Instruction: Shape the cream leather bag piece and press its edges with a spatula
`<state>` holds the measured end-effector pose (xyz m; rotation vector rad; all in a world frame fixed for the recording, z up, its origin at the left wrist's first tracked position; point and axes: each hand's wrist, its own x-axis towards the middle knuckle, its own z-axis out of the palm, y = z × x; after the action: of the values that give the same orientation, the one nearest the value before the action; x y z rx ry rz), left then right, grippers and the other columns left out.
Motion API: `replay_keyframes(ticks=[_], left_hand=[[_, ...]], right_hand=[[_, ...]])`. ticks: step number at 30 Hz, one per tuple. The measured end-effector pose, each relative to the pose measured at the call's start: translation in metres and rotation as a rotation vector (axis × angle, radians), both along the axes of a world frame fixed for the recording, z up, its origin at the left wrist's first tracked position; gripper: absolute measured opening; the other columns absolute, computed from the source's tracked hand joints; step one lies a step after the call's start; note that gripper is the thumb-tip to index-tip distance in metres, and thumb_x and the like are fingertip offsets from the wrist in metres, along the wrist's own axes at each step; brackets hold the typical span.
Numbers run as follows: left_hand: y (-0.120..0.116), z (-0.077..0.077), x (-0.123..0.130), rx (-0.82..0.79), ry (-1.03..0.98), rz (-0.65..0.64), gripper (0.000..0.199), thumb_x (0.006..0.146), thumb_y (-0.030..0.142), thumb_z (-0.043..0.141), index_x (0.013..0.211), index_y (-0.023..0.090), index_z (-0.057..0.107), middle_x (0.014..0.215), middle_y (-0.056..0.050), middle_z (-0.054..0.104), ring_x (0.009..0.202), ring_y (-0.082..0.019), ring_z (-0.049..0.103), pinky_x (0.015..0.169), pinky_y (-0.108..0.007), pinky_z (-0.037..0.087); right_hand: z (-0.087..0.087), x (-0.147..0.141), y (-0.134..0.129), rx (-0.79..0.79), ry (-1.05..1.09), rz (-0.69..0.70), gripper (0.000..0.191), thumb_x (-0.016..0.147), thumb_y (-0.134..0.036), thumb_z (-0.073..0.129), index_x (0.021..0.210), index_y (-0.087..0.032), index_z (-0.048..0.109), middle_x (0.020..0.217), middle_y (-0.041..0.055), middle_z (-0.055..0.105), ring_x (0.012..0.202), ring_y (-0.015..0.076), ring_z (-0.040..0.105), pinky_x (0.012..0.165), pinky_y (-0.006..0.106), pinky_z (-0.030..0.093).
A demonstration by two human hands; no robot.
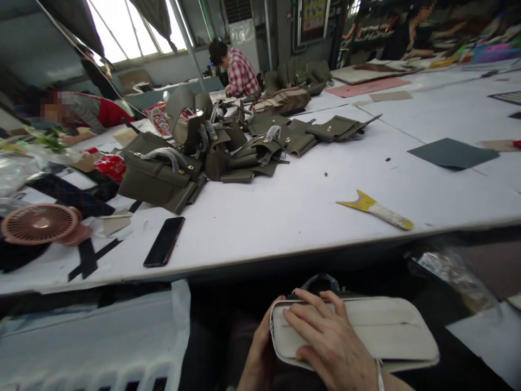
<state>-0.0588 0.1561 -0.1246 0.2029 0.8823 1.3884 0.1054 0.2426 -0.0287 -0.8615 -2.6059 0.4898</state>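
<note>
White table [309,201]: spans the view from left to right; its near edge runs above the person's lap.

Pile of olive bags [211,149]: lies on the table's left-centre, bags and flat leather parts heaped on one another, metal fittings showing on several. Whether any bag holds something cannot be told.

Cream bag [378,331]: lies flat on the lap, below the table edge, at bottom centre. It is closed; its contents are hidden. A dark handle shows just behind its far edge.

Right hand [329,339]: palm down on the cream bag's left part, fingers spread and pressed flat against the panel.

Left hand [256,353]: at the cream bag's left end, touching its edge; only partly in view, so its grip cannot be told.

Grey sheet [452,153]: flat on the table, far right.

Pink fan [40,224]: on the table's left edge, grille facing up.

Scraper [376,209]: yellow blade, pale handle, alone on the table right of centre.

Phone [164,241]: black, screen dark, near the table's front edge.

Poster [313,15]: on the far wall; its writing is too small to read.
</note>
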Motion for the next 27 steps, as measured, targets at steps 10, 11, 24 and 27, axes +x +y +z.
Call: replay_keyframes(ticks=[10, 11, 24, 27], left_hand=[[0.001, 0.005, -0.011, -0.02, -0.017, -0.124, 0.044, 0.089, 0.043, 0.061, 0.13, 0.029, 0.06, 0.144, -0.004, 0.054, 0.146, -0.027, 0.026, 0.123, -0.045, 0.01], [0.001, 0.009, -0.01, -0.04, -0.023, -0.128, 0.044, 0.088, 0.043, 0.062, 0.13, 0.029, 0.061, 0.144, -0.005, 0.054, 0.145, -0.028, 0.028, 0.123, -0.046, 0.01], [0.011, 0.053, -0.022, -0.243, 0.443, -0.184, 0.041, 0.076, 0.046, 0.076, 0.111, 0.025, 0.073, 0.126, -0.007, 0.067, 0.131, -0.034, 0.049, 0.118, -0.049, 0.028], [0.012, 0.059, -0.023, -0.268, 0.502, -0.228, 0.048, 0.078, 0.047, 0.074, 0.119, 0.023, 0.07, 0.125, -0.009, 0.068, 0.127, -0.034, 0.052, 0.116, -0.051, 0.03]], right_hand=[[-0.006, 0.004, -0.006, 0.045, -0.004, -0.016, 0.045, 0.083, -0.011, 0.053, 0.125, -0.024, 0.056, 0.127, 0.001, 0.064, 0.136, 0.0248, 0.035, 0.111, 0.046, 0.005], [-0.007, 0.005, -0.006, 0.033, 0.012, -0.007, 0.047, 0.082, -0.011, 0.053, 0.127, -0.024, 0.055, 0.129, -0.0002, 0.063, 0.138, 0.024, 0.033, 0.111, 0.045, 0.002], [-0.018, 0.008, -0.003, 0.082, 0.134, -0.024, 0.031, 0.094, -0.027, 0.054, 0.124, -0.023, 0.059, 0.125, -0.001, 0.066, 0.139, 0.0215, 0.035, 0.116, 0.044, 0.001], [-0.021, 0.007, -0.003, 0.119, 0.176, -0.048, 0.03, 0.096, -0.034, 0.053, 0.122, -0.022, 0.061, 0.121, 0.0003, 0.068, 0.136, 0.0216, 0.04, 0.118, 0.044, 0.001]])
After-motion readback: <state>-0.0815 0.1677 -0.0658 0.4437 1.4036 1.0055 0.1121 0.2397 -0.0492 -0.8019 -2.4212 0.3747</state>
